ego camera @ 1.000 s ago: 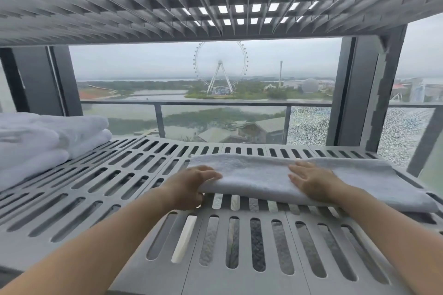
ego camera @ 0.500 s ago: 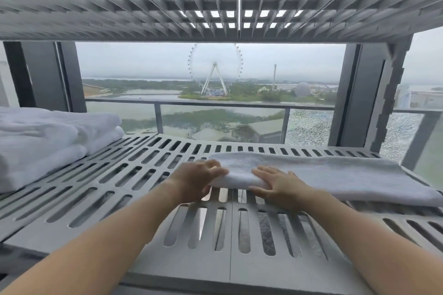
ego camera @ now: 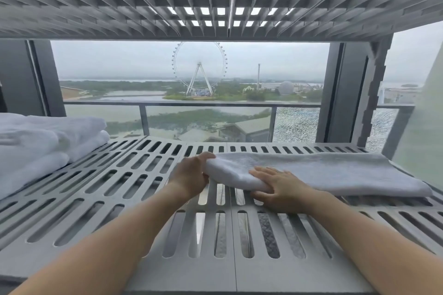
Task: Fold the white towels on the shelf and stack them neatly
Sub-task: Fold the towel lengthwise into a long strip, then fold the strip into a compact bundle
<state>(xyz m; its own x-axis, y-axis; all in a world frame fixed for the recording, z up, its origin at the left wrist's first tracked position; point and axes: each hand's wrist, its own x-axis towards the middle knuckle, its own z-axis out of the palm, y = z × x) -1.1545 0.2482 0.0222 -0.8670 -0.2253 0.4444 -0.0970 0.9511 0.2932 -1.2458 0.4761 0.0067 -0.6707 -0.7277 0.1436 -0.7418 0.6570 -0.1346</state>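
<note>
A person's two bare arms reach onto a grey slotted shelf [ego camera: 107,187]. A white towel [ego camera: 335,172], already narrowed into a long band, lies across the right half of the shelf, its far end near the right edge. The left hand [ego camera: 191,173] has its grip clamped on the band's left end, fingers curled over the top and the end lifted slightly off the slats. The right hand [ego camera: 275,187] lies just beside it on the cloth, grip apart, fingers straight and spread, pressing the towel down. To the far left, well apart, sits a stack of folded towels [ego camera: 43,141]. The step appears to be folding the left end over toward the right. To do it well, the flat hand should hold the crease line steady while the gripping hand carries the end across, keeping the long edges lined up so the layers match. Whether the left thumb sits under the cloth cannot be made out from here. The soft cloth may catch on the slots, so lifting rather than dragging seems wiser.
</note>
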